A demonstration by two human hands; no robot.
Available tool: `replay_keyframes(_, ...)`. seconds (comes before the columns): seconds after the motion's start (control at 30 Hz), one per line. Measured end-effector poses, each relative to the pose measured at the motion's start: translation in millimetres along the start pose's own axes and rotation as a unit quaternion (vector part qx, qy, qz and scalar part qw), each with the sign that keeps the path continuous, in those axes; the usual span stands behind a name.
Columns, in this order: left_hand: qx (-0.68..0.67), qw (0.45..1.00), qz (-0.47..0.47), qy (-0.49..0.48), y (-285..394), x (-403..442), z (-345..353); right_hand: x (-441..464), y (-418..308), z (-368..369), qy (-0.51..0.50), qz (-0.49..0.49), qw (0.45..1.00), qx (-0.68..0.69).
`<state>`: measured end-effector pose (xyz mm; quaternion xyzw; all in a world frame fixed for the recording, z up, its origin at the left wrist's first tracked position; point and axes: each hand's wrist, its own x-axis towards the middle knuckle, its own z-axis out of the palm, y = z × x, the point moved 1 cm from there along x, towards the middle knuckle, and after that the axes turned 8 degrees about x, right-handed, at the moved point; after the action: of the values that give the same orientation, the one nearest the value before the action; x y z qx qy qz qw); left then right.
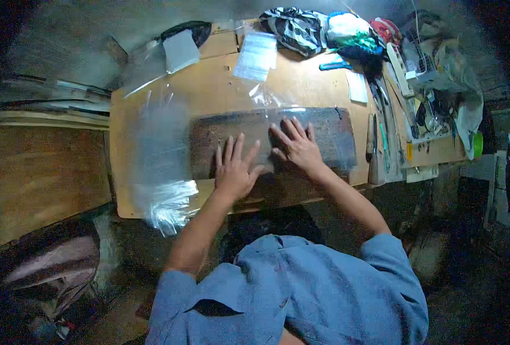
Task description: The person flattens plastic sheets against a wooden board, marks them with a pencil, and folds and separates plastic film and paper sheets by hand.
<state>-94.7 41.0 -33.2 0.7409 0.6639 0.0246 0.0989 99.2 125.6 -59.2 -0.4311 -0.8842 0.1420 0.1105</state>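
A dark, worn rectangular board (332, 132) lies flat near the front of the wooden table. My left hand (237, 167) rests on its left-middle part with the fingers spread and pointing away from me. To the right, my right hand (297, 145) lies on the same board, fingers also apart. Neither hand grips anything. A piece of thin transparent film (260, 95) sticks up at the board's far edge, between the hands. Left of the board is a stack of transparent plastic sheets or bags (163, 135), its crinkled ends hanging over the front edge.
Along the back of the wooden table (209, 86) are a white sheet (181, 52), a plastic packet (256, 56), a striped bag (295, 30) and a blue cutter (334, 65). Knives and long tools (372, 138) lie at right, beside a cluttered tray (430, 115). A wooden panel (45, 178) stands left.
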Motion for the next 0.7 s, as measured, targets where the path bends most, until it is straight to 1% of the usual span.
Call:
replay_keyframes(0.07,0.018,1.0,0.001,0.003,-6,10,9,8,11,9,-0.006,0.031,0.998,-0.046)
replay_keyframes(0.1,0.04,0.999,0.002,0.011,-8,15,9,12,15,7,-0.004,0.035,0.999,-0.041)
replay_keyframes(0.17,0.043,0.999,0.0,-0.007,-12,21,10,14,17,5,-0.016,0.072,0.995,-0.074)
replay_keyframes(0.2,0.067,0.998,0.007,0.004,-14,23,9,11,17,3,0.004,0.084,0.995,-0.062)
replay_keyframes(0.23,0.091,0.996,0.015,0.015,-15,23,10,3,18,5,-0.005,0.089,0.994,-0.06)
replay_keyframes(0.27,0.087,0.996,0.017,0.025,-17,21,13,-6,19,5,0.011,0.082,0.995,-0.063)
replay_keyframes(0.3,0.084,0.996,0.018,0.017,-18,20,16,-16,19,6,0.027,0.076,0.995,-0.066)
replay_keyframes(0.37,0.078,0.997,0.019,0.017,-20,21,18,-34,16,6,-0.001,0.096,0.994,-0.055)
replay_keyframes(0.43,0.079,0.997,0.013,-0.003,-18,21,18,-46,13,4,0.03,0.1,0.993,-0.05)
replay_keyframes(0.5,0.087,0.996,0.013,0.004,-18,21,16,-47,13,4,0.015,0.111,0.992,-0.058)
replay_keyframes(0.7,0.089,0.996,0.009,-0.001,-16,16,15,-47,13,1,0.021,0.1,0.993,-0.057)
